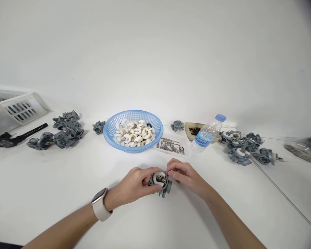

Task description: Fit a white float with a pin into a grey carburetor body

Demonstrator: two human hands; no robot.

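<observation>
A grey metal carburetor [167,188] rests on the white table in front of me, its open bowl side facing up. Inside it sits a white float [155,178] around brass parts. My left hand [133,183] grips the carburetor from the left, thumb and fingers on opposite sides of its rim. At the upper right edge of the rim, the fingers of my right hand [188,176] are pinched together. Whatever small thing they may hold is too small to make out. Just beyond, a white tray [172,151] contains thin metal pins.
A blue basket [107,137] of white floats stands behind my hands. Right of it are a water bottle [207,135], a beige tray [188,134] and several carburetors [239,157] with a thin rod. More carburetors [67,135], a black watch [6,141] and a white crate [18,110] lie left.
</observation>
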